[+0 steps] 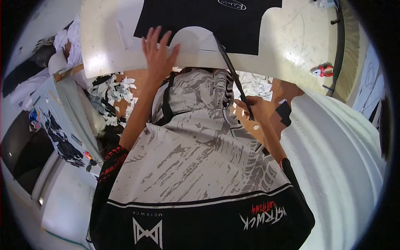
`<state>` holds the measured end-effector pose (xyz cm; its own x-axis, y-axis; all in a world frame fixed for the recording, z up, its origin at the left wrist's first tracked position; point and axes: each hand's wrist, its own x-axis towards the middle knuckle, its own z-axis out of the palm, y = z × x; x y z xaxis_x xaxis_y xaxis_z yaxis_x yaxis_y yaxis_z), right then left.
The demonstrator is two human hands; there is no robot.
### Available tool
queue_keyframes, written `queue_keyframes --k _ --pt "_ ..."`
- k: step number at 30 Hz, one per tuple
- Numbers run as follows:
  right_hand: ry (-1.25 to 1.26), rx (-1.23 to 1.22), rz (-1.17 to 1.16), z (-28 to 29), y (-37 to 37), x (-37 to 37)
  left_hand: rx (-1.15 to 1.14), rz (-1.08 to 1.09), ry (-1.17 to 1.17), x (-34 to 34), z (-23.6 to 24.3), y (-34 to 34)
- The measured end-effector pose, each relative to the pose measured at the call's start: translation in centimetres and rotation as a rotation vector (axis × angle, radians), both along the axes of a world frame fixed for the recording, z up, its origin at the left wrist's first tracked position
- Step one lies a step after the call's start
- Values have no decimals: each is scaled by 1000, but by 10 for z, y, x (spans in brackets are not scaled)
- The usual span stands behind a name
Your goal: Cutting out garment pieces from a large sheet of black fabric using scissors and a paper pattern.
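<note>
My left hand (160,56) is over the lower left part of a black cut fabric piece (200,16) with a white oval print, its fingers spread, near a white curved area at the piece's cutout. My right hand (252,108) is closed on a long, narrow black strip (229,62), whose far end reaches the fabric's lower edge beside the curve; I cannot tell exactly what it is. The fabric lies on a cream worktable (300,41). A white paper piece (125,35) lies at the fabric's left.
Red-handled pliers (323,70) lie at the table's right. Fabric scraps (112,96) cover part of the floor below. A board with black marks (58,133) and piled white cloth (73,37) are at the left; draped white material (329,166) is at the right.
</note>
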<state>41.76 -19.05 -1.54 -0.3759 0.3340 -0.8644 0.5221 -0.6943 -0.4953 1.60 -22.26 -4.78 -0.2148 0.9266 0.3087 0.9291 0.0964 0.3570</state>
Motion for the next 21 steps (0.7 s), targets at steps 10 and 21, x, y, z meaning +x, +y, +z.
queue_keyframes --k 10,21 --pt "226 -55 86 -5 44 -13 -206 -199 -34 40 7 -1" --pt "200 42 244 -10 73 -36 -205 -164 -78 45 -2 -24"
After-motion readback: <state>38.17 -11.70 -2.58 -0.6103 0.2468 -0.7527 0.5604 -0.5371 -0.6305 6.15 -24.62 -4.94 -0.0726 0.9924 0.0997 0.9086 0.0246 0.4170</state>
